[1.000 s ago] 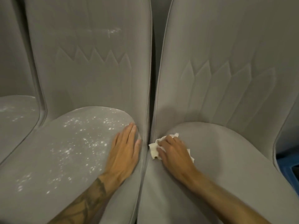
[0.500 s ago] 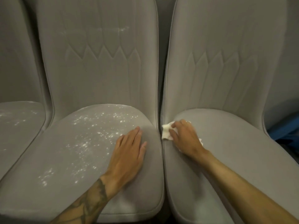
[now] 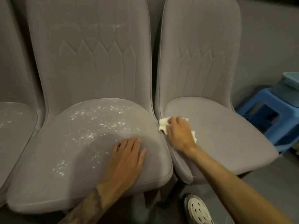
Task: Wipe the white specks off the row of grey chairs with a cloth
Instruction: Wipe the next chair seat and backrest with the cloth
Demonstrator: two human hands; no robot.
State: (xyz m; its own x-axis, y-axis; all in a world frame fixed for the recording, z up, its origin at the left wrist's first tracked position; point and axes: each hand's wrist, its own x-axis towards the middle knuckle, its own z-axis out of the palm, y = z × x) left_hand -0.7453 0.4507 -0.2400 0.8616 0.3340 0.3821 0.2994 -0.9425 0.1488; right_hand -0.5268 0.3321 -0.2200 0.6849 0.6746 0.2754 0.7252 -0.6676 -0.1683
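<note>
— In the right hand (image 3: 179, 135)?
— White cloth (image 3: 163, 125), crumpled, gripped under curled fingers and pressed onto the right chair (image 3: 226, 143). Set at the seat's inner edge, right by the gap to the middle chair (image 3: 48, 183). Poking out past the fingertips and again on the wrist side.

— And the left hand (image 3: 127, 160)?
— Laid flat, palm down, fingers straight and lightly spread, holding nothing. Resting on the middle chair's seat, just across the gap from the right hand, not touching it.

— Specks (image 3: 111, 125)?
— Scattered white over the middle seat, ahead of the left hand's fingertips and off to their left. A smaller cluster further left, about level with the wrist. A faint white streak high on the same backrest, far above the fingers. More on the left chair (image 3: 13, 135), well beyond the left hand, at the frame's edge.

— Around the cloth?
— Plain grey fabric on every side of the right hand.

— Anything else nearby?
— Blue stool (image 3: 284, 126) well to the right of the right hand, beside the right chair, with a pale blue tub (image 3: 291, 81) on top. Pale perforated shoe (image 3: 196, 210) on the dark floor (image 3: 267, 183), down-frame from the right hand.
</note>
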